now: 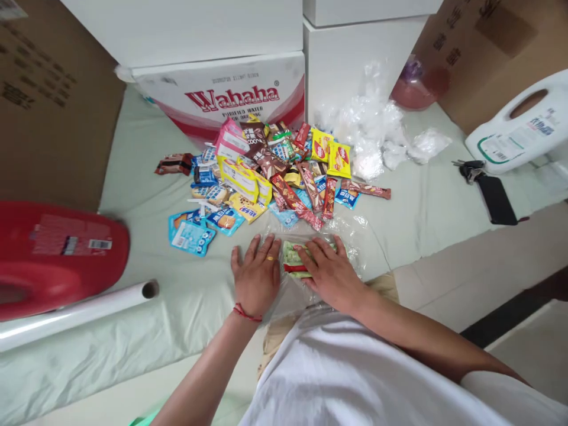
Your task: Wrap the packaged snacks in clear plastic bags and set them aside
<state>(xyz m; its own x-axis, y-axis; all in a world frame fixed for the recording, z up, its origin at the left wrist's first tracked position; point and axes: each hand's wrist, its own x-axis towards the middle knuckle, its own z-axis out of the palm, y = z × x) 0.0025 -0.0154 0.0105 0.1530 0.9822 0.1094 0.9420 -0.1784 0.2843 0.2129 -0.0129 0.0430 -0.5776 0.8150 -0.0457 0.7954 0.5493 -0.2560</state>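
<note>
My left hand (257, 272) lies flat with its fingers spread on a sheet of clear plastic film (284, 302), just left of a green snack packet (291, 254) with a red stripe. Over the right part of that packet rests my right hand (331, 269), palm down and fingers apart. The film spreads under and around the packet, its crinkled edge showing to the right. Beyond both hands is a heap of wrapped snacks: red bars (295, 201), yellow packets (339, 160), blue pouches (193, 238) and brown packets (266, 157).
Crumpled clear plastic bundles (373, 136) lie right of the heap. Behind stand a Wahaha carton (222, 92) and white boxes. At left are a red jug (66, 254) and a film roll (80, 313); at right, a white jug (523, 127), keys (470, 171) and a black phone (497, 198).
</note>
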